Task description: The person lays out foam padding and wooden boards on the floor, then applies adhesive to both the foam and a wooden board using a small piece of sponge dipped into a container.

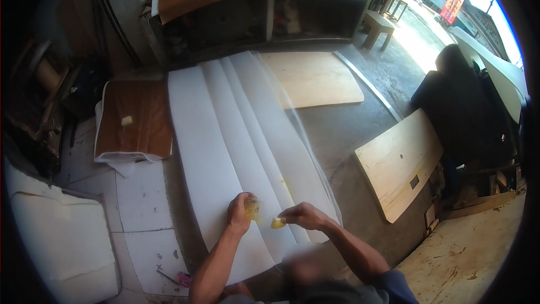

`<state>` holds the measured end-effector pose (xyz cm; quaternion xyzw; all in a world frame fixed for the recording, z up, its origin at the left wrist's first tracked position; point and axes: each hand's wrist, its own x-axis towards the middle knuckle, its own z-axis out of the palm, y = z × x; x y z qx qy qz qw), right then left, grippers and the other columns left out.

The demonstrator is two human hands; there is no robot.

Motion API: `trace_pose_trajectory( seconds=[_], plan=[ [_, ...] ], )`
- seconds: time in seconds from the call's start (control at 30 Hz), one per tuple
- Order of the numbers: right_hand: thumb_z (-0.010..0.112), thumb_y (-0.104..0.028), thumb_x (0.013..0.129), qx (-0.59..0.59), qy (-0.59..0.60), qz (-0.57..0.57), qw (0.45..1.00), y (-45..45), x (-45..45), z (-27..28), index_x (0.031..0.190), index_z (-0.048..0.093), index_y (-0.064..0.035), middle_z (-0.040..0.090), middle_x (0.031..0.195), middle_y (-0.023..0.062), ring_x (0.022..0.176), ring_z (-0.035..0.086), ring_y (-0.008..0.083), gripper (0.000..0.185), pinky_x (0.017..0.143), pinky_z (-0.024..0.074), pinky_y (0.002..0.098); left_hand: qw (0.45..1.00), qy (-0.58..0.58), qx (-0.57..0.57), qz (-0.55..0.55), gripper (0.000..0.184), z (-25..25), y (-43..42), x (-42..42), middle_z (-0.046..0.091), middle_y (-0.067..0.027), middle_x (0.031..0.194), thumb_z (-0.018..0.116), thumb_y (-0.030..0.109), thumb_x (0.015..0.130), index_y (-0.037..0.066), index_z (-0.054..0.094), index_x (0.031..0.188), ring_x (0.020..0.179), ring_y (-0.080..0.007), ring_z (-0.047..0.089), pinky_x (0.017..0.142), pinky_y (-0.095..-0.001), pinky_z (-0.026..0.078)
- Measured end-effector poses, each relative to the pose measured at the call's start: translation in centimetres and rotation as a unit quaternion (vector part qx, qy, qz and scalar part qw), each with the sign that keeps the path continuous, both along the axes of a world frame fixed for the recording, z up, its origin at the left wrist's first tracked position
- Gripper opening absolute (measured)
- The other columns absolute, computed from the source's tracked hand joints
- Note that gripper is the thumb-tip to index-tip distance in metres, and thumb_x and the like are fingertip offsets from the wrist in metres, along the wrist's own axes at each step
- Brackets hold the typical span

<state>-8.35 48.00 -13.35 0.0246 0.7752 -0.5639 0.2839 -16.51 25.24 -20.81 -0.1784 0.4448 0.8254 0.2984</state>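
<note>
My left hand (239,211) is closed around a small see-through container with a yellowish tint (253,209); whether it is a jar or a bag is unclear. To its right, my right hand (304,216) pinches a small yellow piece of foam (278,222) between thumb and fingertips. Both hands are above the near part of a long white foam sheet (216,129) lying on the floor, with lengthwise folds or ridges. A thin translucent layer lies along its right side. Faint yellow marks show on the sheet ahead of my right hand.
Folded brown material (135,129) carries a small pale scrap (126,120). Plywood panels (315,79) (400,163) lie right of the foam. A white cushion (59,242) is at left, a pink-handled tool (183,279) near my left arm. A cabinet (214,19) and stool (378,27) stand behind.
</note>
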Motion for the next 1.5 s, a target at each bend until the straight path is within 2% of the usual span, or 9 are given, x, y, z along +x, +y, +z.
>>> trace_pose_trajectory(
  seconds=[0.1,0.27,0.47,0.63,0.83,1.17,1.3,1.33,1.5],
  plan=[
    [0.062,-0.029,0.092,0.212,0.105,-0.095,0.967,0.8,-3.2,-3.5,0.107,0.075,-0.0139,0.073,0.096,0.0123,0.086,0.071,0.0297,0.025,0.078,0.0549,0.0389,1.000,-0.021,0.011,-0.018,0.020,-1.6,-0.7,0.3,0.064,-0.0082,0.094,0.055,0.021,0.092,0.003,0.063,0.099,0.081,-0.0201,0.062,0.073,-0.0344,0.054],
    [0.056,-0.013,0.084,0.299,0.176,0.019,0.938,1.0,-4.1,-5.9,0.105,0.075,-0.0175,0.074,0.095,0.0099,0.088,0.070,0.0305,0.028,0.078,0.0557,0.0402,0.999,-0.004,-0.041,0.016,0.024,-2.0,-0.1,0.7,0.064,-0.0086,0.098,0.058,0.020,0.091,0.003,0.060,0.109,0.083,-0.0200,0.062,0.073,-0.0341,0.054],
    [0.058,-0.008,0.072,0.266,0.206,0.117,0.934,0.6,7.3,-5.5,0.102,0.073,-0.0159,0.072,0.093,0.0064,0.090,0.067,0.0280,0.035,0.075,0.0547,0.0397,1.000,-0.008,-0.016,-0.007,0.027,-1.8,-0.6,0.1,0.064,-0.0097,0.097,0.059,0.021,0.090,0.004,0.058,0.111,0.081,-0.0201,0.062,0.070,-0.0346,0.054],
    [0.063,-0.021,0.081,0.288,0.181,0.237,0.910,0.6,12.6,-4.2,0.101,0.074,-0.0196,0.072,0.093,0.0025,0.089,0.067,0.0271,0.022,0.078,0.0539,0.0410,0.999,-0.014,-0.028,-0.016,0.027,-2.3,-0.7,-0.2,0.064,-0.0100,0.098,0.059,0.021,0.088,0.005,0.057,0.109,0.083,-0.0216,0.061,0.068,-0.0356,0.054],
    [0.058,-0.013,0.087,0.284,0.320,-0.017,0.904,1.3,1.2,-1.6,0.095,0.074,-0.0171,0.071,0.082,0.0045,0.076,0.067,0.0283,0.019,0.068,0.0542,0.0403,0.999,0.004,-0.035,-0.015,0.029,-2.0,-0.7,0.4,0.063,-0.0095,0.100,0.058,0.022,0.088,0.005,0.057,0.112,0.085,-0.0215,0.060,0.070,-0.0364,0.053],
    [0.061,-0.016,0.080,0.297,0.214,0.160,0.917,2.9,10.6,-5.1,0.102,0.072,-0.0206,0.071,0.092,0.0003,0.094,0.065,0.0219,0.025,0.081,0.0500,0.0385,0.999,0.010,-0.033,-0.023,0.028,-1.7,-0.8,0.0,0.063,-0.0081,0.097,0.057,0.022,0.091,0.003,0.058,0.111,0.080,-0.0184,0.060,0.067,-0.0317,0.052],
    [0.067,-0.021,0.083,0.253,0.204,0.133,0.936,3.9,11.9,-2.7,0.097,0.075,-0.0188,0.066,0.082,0.0009,0.086,0.063,0.0237,0.016,0.076,0.0487,0.0402,0.999,0.024,-0.039,-0.026,0.028,-1.3,-1.7,0.5,0.063,-0.0072,0.096,0.057,0.022,0.091,0.003,0.058,0.112,0.082,-0.0173,0.059,0.069,-0.0306,0.051],
    [0.072,-0.024,0.083,0.235,0.228,0.004,0.945,4.0,11.0,-2.7,0.095,0.077,-0.0172,0.062,0.080,0.0036,0.086,0.060,0.0243,0.015,0.077,0.0472,0.0406,0.993,0.060,-0.100,-0.015,0.030,-0.6,-2.8,1.0,0.061,-0.0077,0.098,0.058,0.022,0.089,0.003,0.057,0.113,0.084,-0.0180,0.059,0.072,-0.0324,0.052],
    [0.069,-0.031,0.088,0.198,0.100,-0.278,0.935,7.3,4.2,-4.6,0.108,0.076,-0.0155,0.047,0.140,0.0206,0.128,0.046,0.0366,0.026,0.101,0.0425,0.0457,0.876,0.117,-0.432,0.180,0.036,2.1,-7.7,2.2,0.053,-0.0095,0.097,0.059,0.020,0.085,0.002,0.055,0.116,0.084,-0.0206,0.058,0.072,-0.0339,0.052]
  ],
)
